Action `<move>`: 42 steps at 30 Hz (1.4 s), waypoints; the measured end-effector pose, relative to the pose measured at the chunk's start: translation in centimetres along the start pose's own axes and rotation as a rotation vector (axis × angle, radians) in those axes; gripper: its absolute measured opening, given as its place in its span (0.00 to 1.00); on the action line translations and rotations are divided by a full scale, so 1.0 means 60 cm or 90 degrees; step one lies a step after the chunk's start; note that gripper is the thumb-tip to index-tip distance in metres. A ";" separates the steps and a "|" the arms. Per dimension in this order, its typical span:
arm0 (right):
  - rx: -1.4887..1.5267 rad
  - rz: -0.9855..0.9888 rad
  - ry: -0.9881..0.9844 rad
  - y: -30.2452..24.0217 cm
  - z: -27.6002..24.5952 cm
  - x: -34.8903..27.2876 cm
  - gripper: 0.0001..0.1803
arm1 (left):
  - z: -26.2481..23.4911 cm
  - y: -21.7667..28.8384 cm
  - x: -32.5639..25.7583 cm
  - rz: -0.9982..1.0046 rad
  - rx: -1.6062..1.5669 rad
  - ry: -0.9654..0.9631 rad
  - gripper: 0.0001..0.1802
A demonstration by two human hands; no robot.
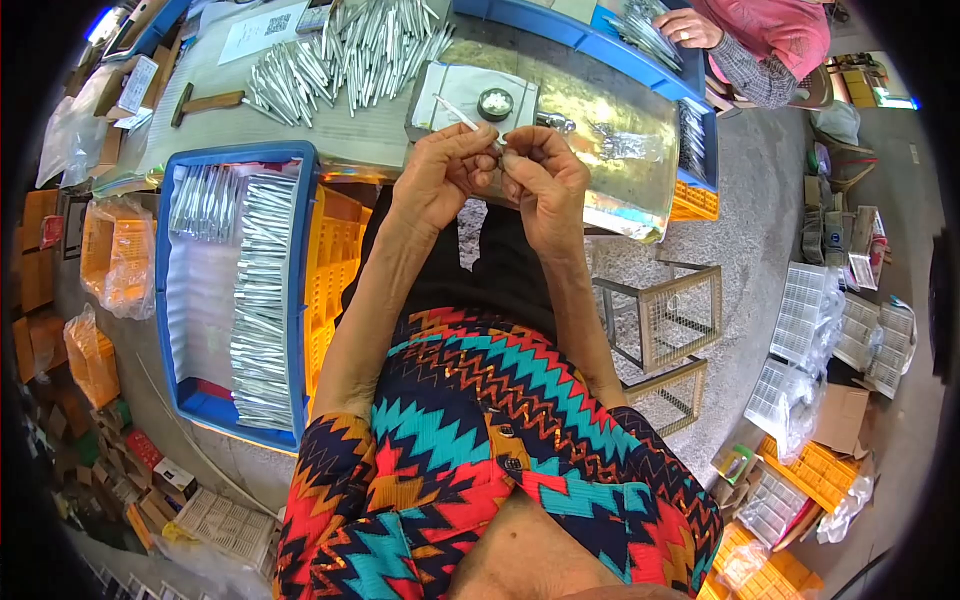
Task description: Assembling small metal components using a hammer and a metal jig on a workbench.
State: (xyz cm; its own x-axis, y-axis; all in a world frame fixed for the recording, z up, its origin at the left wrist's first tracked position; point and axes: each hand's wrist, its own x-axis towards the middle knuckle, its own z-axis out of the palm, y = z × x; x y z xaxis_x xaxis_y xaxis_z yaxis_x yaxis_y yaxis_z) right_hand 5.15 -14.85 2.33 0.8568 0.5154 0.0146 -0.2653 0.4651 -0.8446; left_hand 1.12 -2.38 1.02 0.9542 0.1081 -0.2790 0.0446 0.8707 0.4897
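My left hand (pixel 445 165) pinches a slender pale silvery rod (pixel 456 111), which points up and to the left from my fingers. My right hand (pixel 545 180) meets it at the rod's lower end, with thumb and finger closed together. Whatever sits between those right fingertips is too small to make out. Just beyond both hands, a small round dark dish (pixel 495 104) holds small whitish bits on a white-topped block (pixel 455 80). A shiny metal cylinder (pixel 556 122) lies to the right of the dish.
Silvery rods (pixel 375 55) are heaped on the table's far side, with a hammer (pixel 210 104) at left. A blue tray (pixel 309 250) of similar rods stands on yellow crates at my left. Far right, a co-worker's hand (pixel 690 28) is over rods. Metal-framed stools (pixel 680 310) stand at right.
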 end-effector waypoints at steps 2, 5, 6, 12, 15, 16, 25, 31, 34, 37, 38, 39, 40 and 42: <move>-0.009 0.004 0.000 0.001 0.001 -0.001 0.08 | -0.003 0.000 -0.001 0.001 -0.002 0.008 0.05; -0.014 0.005 0.002 0.000 0.000 -0.002 0.08 | -0.001 0.001 -0.001 0.006 0.040 0.024 0.05; -0.034 0.009 0.008 0.001 -0.002 -0.002 0.08 | 0.001 0.001 -0.003 0.005 0.039 0.026 0.05; -0.222 -0.013 0.055 0.006 0.004 -0.008 0.08 | 0.004 0.005 -0.006 0.083 0.251 0.071 0.06; -0.236 -0.075 0.085 0.022 0.007 -0.015 0.09 | 0.006 -0.001 -0.003 0.083 0.265 0.076 0.06; -0.222 -0.114 0.109 0.027 0.008 -0.017 0.09 | 0.006 -0.001 -0.003 0.084 0.270 0.072 0.06; -0.231 -0.130 0.155 0.042 -0.005 -0.015 0.07 | 0.020 -0.026 -0.003 0.199 0.335 0.071 0.04; -0.229 -0.150 0.180 0.042 -0.003 -0.016 0.07 | 0.027 -0.040 -0.002 0.215 0.322 0.090 0.04; -0.238 -0.150 0.188 0.049 -0.009 -0.016 0.07 | 0.024 -0.036 0.002 0.205 0.337 0.089 0.04; -0.260 -0.153 0.206 0.047 -0.007 -0.014 0.07 | 0.023 -0.025 0.009 0.191 0.371 0.093 0.03; -0.258 -0.154 0.206 0.045 -0.005 -0.010 0.07 | 0.024 -0.021 0.013 0.203 0.387 0.091 0.03; -0.220 -0.137 0.204 0.043 -0.004 -0.006 0.07 | 0.024 -0.018 0.016 0.214 0.404 0.089 0.02; -0.182 -0.118 0.202 0.040 -0.003 -0.002 0.06 | 0.026 -0.013 0.019 0.214 0.405 0.088 0.02; -0.152 -0.112 0.189 0.031 0.004 0.006 0.06 | 0.029 -0.003 0.028 0.240 0.437 0.095 0.02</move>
State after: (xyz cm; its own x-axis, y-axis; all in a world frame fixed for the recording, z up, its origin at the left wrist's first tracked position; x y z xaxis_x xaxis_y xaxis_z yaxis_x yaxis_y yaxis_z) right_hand 4.88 -13.61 0.91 0.9794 0.1972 0.0436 -0.0243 0.3296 -0.9438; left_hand 3.22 -3.19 1.91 0.8934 0.4426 -0.0771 -0.0551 0.2781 0.9590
